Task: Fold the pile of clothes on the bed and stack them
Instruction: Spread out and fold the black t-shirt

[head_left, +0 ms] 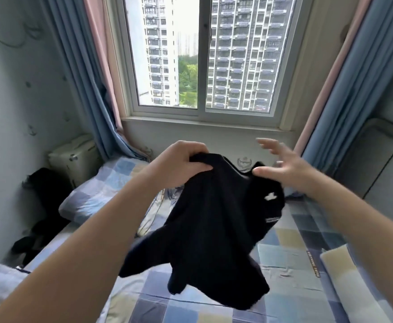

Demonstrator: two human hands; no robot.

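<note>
1. Left hand (pixel 186 159): the grip is pressed together, with fingers and thumb bunching the top edge of a black T-shirt (pixel 214 217). This one hold carries the whole garment above the middle of the bed (pixel 296 264).
2. Black T-shirt: it hangs crumpled and tilted from the left grip, clear of the bed, with a sleeve and the hem dangling toward the bed's near end. A small white logo (pixel 270 197) shows on the part toward the bed's right side. It is presumably held aloft so that its own weight opens the cloth and the shoulders can be found.
3. Right hand (pixel 284 164): the grip is spread, with fingers straight and apart, and holds nothing. The thumb tip lies at the cloth's upper edge, but blur hides whether it touches. This position suggests a reach for the second shoulder, which would stretch the shirt between two holds.
4. Bed: the checked sheet lies flat beneath the garment and is probably the surface on which the fold will be made.
5. Pillow (pixel 93 194): it lies at the bed's far left corner, in matching checks, away from the likely folding area.
6. Dark clothes (pixel 44 206): these are heaped just beside the bed's left edge, against the wall. Whether they belong to the pile cannot be told.
7. Stage, as judged: the shirt is lifted but not yet spread or folded, and no folded stack shows on the bed.
</note>
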